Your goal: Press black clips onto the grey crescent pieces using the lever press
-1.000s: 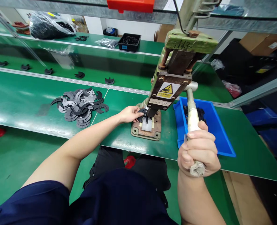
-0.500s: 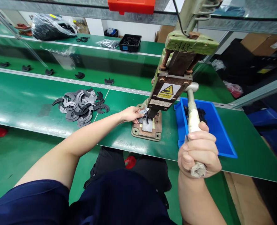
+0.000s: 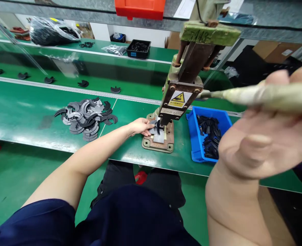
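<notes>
One curved dark part [image 3: 156, 126] sits just below the middle of the frame, on the press base [image 3: 157, 140], under the ram of the press [image 3: 183, 94]. The left hand [image 3: 140, 126] reaches in from the lower left and pinches this part at its left edge, fingertips closed on it. A pale plate lies on the base just under the part.

At the right of the frame the right hand [image 3: 265, 143] fills much of the view, blurred and close to the camera, its grip wrapped around the lever [image 3: 263, 95], which runs nearly level from the press head out to the right edge. The press carries a yellow warning label [image 3: 177, 98] on its front, and its green top block stands near the upper edge of the frame.

Right of the base, touching the table [image 3: 25, 112], a blue tray [image 3: 195, 136] holds small black pieces. Left of centre, a loose pile of parts [image 3: 86, 118] in grey and black lies on the green table, well apart from the press. Beyond it, single dark parts sit spaced along a belt [image 3: 63, 77] across the upper left. Farther back stand a black bin [image 3: 138, 49] and a plastic bag [image 3: 51, 30], and a red box [image 3: 140, 8] hangs at the top edge. Dark blue clothing fills the bottom of the frame.
</notes>
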`<state>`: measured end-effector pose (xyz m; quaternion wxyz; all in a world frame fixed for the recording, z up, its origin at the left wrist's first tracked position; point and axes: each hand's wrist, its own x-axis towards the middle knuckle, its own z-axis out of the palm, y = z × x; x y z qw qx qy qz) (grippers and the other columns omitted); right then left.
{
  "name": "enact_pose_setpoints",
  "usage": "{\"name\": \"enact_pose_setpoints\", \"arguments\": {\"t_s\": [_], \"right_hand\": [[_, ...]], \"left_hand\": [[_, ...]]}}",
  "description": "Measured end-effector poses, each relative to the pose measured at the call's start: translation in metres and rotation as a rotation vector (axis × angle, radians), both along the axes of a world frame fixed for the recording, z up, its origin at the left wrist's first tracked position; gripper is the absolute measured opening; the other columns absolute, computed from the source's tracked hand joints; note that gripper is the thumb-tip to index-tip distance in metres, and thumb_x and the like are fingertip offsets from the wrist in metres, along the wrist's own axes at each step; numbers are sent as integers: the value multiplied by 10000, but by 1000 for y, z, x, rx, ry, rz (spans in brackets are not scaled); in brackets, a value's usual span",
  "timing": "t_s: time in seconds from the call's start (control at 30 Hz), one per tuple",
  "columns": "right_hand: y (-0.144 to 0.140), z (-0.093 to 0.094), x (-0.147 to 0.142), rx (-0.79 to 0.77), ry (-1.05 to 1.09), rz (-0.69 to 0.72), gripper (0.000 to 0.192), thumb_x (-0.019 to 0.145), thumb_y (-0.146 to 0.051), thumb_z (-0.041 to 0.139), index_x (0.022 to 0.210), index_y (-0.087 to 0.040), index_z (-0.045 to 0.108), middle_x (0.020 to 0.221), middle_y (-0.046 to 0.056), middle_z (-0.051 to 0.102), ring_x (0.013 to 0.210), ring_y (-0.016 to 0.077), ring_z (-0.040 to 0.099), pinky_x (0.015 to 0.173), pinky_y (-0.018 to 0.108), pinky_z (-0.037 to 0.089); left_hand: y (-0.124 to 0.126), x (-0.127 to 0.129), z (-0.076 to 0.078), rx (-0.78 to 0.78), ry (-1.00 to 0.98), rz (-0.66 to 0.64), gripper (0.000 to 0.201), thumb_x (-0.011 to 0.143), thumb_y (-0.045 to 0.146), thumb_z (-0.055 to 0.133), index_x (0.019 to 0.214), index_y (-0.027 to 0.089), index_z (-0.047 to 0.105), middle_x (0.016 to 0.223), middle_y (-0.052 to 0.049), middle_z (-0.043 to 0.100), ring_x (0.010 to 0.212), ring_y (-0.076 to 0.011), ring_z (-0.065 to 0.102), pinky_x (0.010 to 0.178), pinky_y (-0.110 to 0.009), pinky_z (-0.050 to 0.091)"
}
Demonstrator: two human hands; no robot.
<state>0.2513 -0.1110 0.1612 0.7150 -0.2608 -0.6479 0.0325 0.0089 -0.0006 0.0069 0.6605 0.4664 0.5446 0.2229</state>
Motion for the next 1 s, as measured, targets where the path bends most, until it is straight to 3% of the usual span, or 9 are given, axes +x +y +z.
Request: {"name": "enact_pose_setpoints", "arguments": {"t_s": [0.03, 0.1, 0.17, 0.23, 0.37, 0.47, 0.63, 0.8, 1.0], "right_hand": [[5, 4, 2, 1, 26, 9, 524, 946, -508, 712, 1421, -339, 567, 1599, 13, 513, 1535, 227, 503, 1244, 473, 488], [12, -6, 7, 62, 114, -42, 472, 980, -419, 678, 1414, -266, 575, 1509, 87, 568, 1441, 256, 593, 1126, 465, 552], [14, -36, 9, -1, 167, -140, 432, 984, -349, 679, 1393, -248, 589, 1348, 84, 624, 1222, 198, 691, 1034, 403, 580], [10, -77, 4, -158, 152, -177, 348, 963, -272, 707, 1301, -268, 621, 1150, 27, 661, 1031, 125, 703, 960, 323, 585], [-8, -149, -26, -481, -66, 35, 200, 937, -282, 733, 1126, -236, 687, 939, 18, 735, 832, 143, 722, 756, 297, 620], [-17, -173, -53, -591, -157, 178, 240, 920, -372, 761, 1117, -252, 692, 957, 26, 765, 815, 161, 736, 717, 310, 630], [-25, -181, -72, -601, -106, 175, 171, 957, -410, 708, 978, -249, 654, 920, 20, 733, 817, 163, 708, 734, 325, 604], [-30, -175, -72, -601, -148, 159, 115, 997, -356, 638, 1037, -249, 649, 975, 31, 754, 831, 166, 720, 790, 354, 613], [-29, -159, -59, -553, -283, 94, 165, 956, -300, 692, 1115, -258, 679, 1026, 45, 774, 918, 190, 744, 832, 363, 607]], "left_hand": [[-3, -2, 0, 14, -21, 14, 373, 915, 355, 867, 799, 164, 568, 620, -59, 727, 570, -149, 745, 562, -186, 578], [-13, -8, 1, 48, -55, 36, 382, 910, 370, 872, 805, 162, 568, 617, -48, 721, 562, -144, 739, 545, -182, 576], [-28, -18, 6, 93, -76, 46, 399, 901, 390, 877, 798, 161, 567, 618, -41, 719, 538, -138, 724, 516, -184, 568], [-45, -27, 16, 152, -105, 34, 428, 877, 426, 890, 786, 163, 565, 623, -35, 719, 517, -134, 707, 500, -195, 567], [-81, -38, 41, 250, -189, -47, 501, 808, 526, 914, 780, 178, 554, 681, -31, 737, 528, -138, 705, 512, -222, 576], [-100, -35, 56, 260, -212, -83, 523, 785, 551, 916, 769, 182, 545, 686, -17, 722, 528, -129, 693, 508, -216, 558], [-111, -27, 62, 221, -258, -110, 535, 774, 568, 917, 774, 184, 544, 686, -20, 721, 523, -130, 690, 495, -213, 546], [-105, -26, 55, 103, -295, -146, 592, 746, 638, 917, 764, 189, 531, 599, -19, 687, 475, -139, 664, 475, -223, 538], [-94, -29, 50, 153, -181, -145, 574, 758, 615, 915, 745, 192, 527, 602, -4, 655, 491, -126, 639, 493, -223, 516]]}}
